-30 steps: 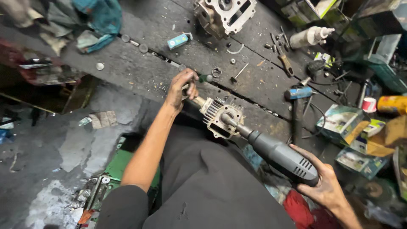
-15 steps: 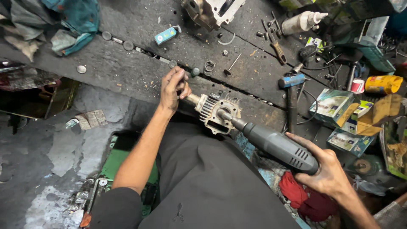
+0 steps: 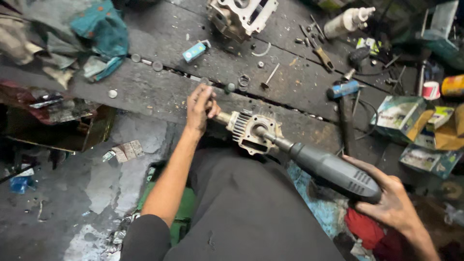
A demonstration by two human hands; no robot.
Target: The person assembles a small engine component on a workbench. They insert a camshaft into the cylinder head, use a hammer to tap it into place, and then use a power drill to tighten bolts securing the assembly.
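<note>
— What are your hands on?

— Your right hand (image 3: 394, 205) is wrapped round the rear of a grey, ribbed-handled electric die grinder (image 3: 333, 170), fingers closed on its body. The grinder's thin shaft runs up and leftward from that hand into the bore of a finned, dull-metal engine cylinder block (image 3: 252, 130).

— And your left?

— Your left hand (image 3: 199, 107) sits just beyond the block's far end, fingers curled narrowly about the brass-coloured stub (image 3: 223, 117) that sticks out of it. So the block lies between your two hands, above your dark-trousered lap (image 3: 241, 212), at the near edge of the grimy black workbench (image 3: 159, 92).

— What lies about?

— Just past your left hand, a small metal ring (image 3: 244, 80) and a slim valve (image 3: 270, 76) rest on the bench. Beyond your right hand stands a blue-headed hammer (image 3: 344, 104) beside green cardboard boxes (image 3: 398, 116).
</note>
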